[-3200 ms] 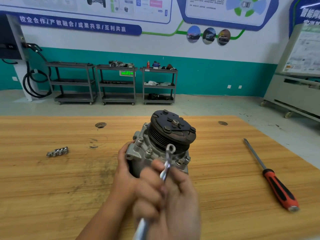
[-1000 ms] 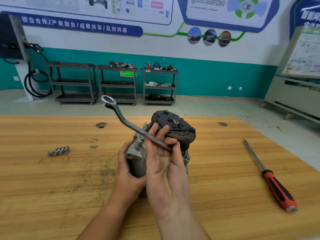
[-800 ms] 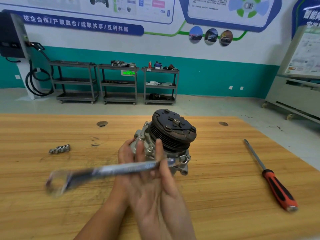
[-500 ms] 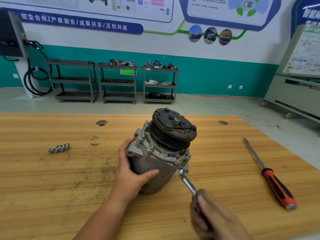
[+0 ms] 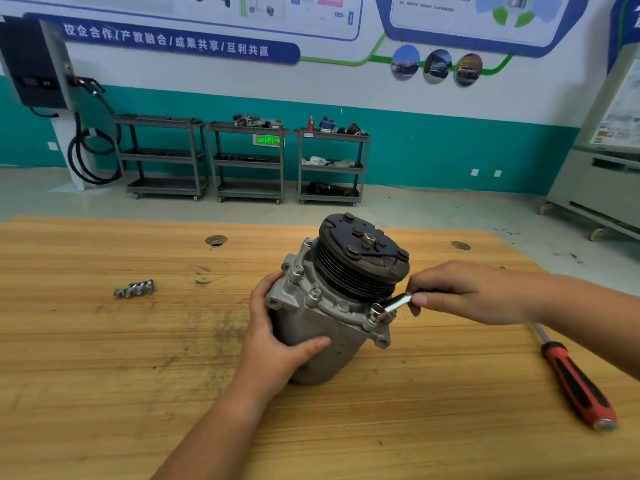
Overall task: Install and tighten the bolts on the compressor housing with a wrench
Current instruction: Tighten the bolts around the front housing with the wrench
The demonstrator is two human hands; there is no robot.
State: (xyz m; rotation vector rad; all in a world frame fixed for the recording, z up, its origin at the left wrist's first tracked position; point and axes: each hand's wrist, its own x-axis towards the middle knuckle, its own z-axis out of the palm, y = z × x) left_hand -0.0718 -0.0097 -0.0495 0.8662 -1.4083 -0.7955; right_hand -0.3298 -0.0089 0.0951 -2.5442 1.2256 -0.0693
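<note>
Head view: the wrench (image 5: 398,303) may slip off the bolt (image 5: 376,310) and round its head if the pull goes off-axis. The tilted compressor (image 5: 332,306) may roll if the left hand (image 5: 277,341) slackens its wrap round the housing. The right hand (image 5: 460,292) pinches the wrench shank; the ring end appears seated on the bolt. The compressor rests mid-worktop (image 5: 104,375), with a grey cast body and a dark ribbed pulley uppermost.

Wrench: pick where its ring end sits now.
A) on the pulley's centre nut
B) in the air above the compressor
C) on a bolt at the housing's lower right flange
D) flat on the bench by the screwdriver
C: the wrench has its ring end over a flange bolt on the compressor housing, and the right hand grips its shaft.
</note>
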